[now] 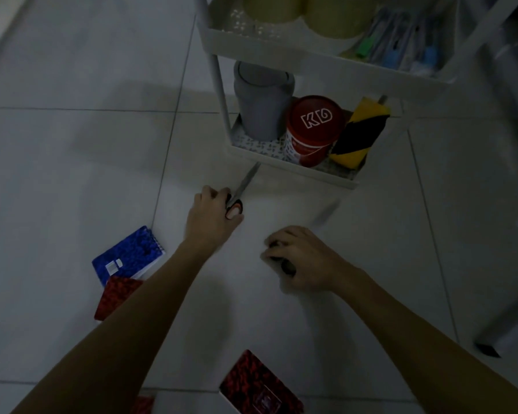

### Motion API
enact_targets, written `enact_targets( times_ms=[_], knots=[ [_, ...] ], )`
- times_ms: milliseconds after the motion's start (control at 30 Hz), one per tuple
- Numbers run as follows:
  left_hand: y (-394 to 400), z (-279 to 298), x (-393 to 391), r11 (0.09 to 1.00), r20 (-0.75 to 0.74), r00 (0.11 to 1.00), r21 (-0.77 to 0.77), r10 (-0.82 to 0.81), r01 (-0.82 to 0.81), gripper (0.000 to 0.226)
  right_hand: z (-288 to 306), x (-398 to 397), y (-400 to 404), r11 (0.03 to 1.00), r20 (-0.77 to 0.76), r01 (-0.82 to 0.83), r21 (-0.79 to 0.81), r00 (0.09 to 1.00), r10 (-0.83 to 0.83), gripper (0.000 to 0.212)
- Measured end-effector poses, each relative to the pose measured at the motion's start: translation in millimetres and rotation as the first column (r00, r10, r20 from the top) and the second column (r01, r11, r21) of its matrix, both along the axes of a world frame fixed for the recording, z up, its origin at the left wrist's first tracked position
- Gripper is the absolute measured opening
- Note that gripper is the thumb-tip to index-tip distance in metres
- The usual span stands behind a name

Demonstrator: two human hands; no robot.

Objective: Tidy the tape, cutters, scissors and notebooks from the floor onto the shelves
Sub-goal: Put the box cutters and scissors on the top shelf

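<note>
My left hand [213, 216] grips the black-and-red handle of a pair of scissors [245, 183], blades pointing up toward the white shelf cart [293, 171]. My right hand [302, 258] curls round a dark handle; a blurred blade [326, 212] sticks out beyond it, another pair of scissors or a cutter. A blue spiral notebook [129, 255] lies on the floor to the left, overlapping a red notebook [117, 297]. Another red notebook [260, 386] lies at the bottom. Large tape rolls [305, 13] sit on the upper shelf.
The cart's lower shelf holds a grey cup [260, 100], a red tub marked KD [311, 130] and a yellow-black tape roll [359, 132]. Pens or cutters [407, 46] lie on the upper shelf. A grey furniture leg [503, 333] stands at the right.
</note>
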State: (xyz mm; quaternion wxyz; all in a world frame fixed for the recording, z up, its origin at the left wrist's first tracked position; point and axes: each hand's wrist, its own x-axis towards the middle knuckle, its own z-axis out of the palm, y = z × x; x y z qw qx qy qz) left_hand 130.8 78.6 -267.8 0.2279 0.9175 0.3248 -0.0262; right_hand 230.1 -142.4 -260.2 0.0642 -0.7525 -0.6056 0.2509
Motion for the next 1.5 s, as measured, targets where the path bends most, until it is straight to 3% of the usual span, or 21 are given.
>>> enact_targets(
  times_ms=[33,100,167,233,367,533,600,733,833,967,1067,1233,1367,1500],
  knots=[
    [-2.8,0.4,-2.4,1.000,-0.004,1.000,-0.015,0.014,-0.014,0.066,0.5,0.6,-2.6,1.000,-0.040,0.006,0.008,0.999,-0.005,0.075],
    [-11.6,2.0,-8.0,0.993,-0.050,0.997,-0.098,0.056,-0.061,0.067,0.8,-0.3,-8.6,0.982,-0.089,0.172,0.072,0.982,-0.165,0.070],
    [-22.8,4.7,-12.6,0.975,-0.114,0.989,-0.191,0.095,-0.116,0.065,1.8,-2.3,-11.3,0.885,-0.054,0.429,0.179,0.903,-0.427,0.050],
    [-32.8,5.7,-16.0,0.952,-0.133,0.984,-0.266,0.120,-0.152,0.066,2.6,-2.5,-8.6,0.791,0.028,0.591,0.158,0.798,-0.602,0.043],
    [-44.0,6.5,-16.7,0.874,-0.113,0.969,-0.418,0.219,-0.247,0.051,-0.3,-0.7,-3.5,0.782,0.043,0.623,0.025,0.781,-0.623,0.046],
    [-51.4,8.1,-18.1,0.636,-0.127,0.950,-0.716,0.286,-0.287,0.025,2.8,0.7,-7.3,0.743,0.005,0.669,-0.027,0.744,-0.669,0.047],
    [-50.9,12.7,-19.5,0.585,-0.101,0.949,-0.767,0.298,-0.265,0.019,5.6,7.2,-6.9,0.743,-0.044,0.667,-0.054,0.742,-0.669,0.044],
    [-46.5,32.0,-16.5,0.633,0.018,0.943,-0.745,0.332,-0.209,0.011,27.5,21.0,-7.2,0.705,-0.262,0.709,-0.032,0.674,-0.690,0.036],
    [-37.9,57.1,-11.1,0.648,0.155,0.911,-0.748,0.382,-0.144,0.015,58.5,31.9,-5.1,0.728,-0.229,0.652,0.211,0.757,-0.612,0.035],
    [-23.7,101.2,4.1,0.672,0.318,0.860,-0.740,0.400,-0.039,0.013,117.4,52.6,9.8,0.628,-0.175,0.505,0.592,0.841,-0.512,0.040],
    [-15.1,124.5,11.9,0.707,0.384,0.829,-0.707,0.407,-0.020,0.017,170.1,67.9,29.0,0.582,-0.057,0.401,0.707,0.853,-0.519,0.040],
    [-5.5,148.4,16.9,0.727,0.422,0.809,-0.686,0.410,-0.010,0.013,238.6,91.7,60.9,0.583,0.014,0.407,0.703,0.812,-0.584,0.039],
    [-2.2,155.7,16.7,0.735,0.432,0.808,-0.678,0.401,-0.003,0.022,255.8,124.6,89.1,0.698,0.106,0.538,0.473,0.752,-0.651,0.047],
    [-1.4,156.4,14.4,0.731,0.417,0.813,-0.682,0.407,-0.016,0.031,266.6,148.3,110.8,0.768,0.115,0.539,0.346,0.788,-0.605,0.038]
  ],
)
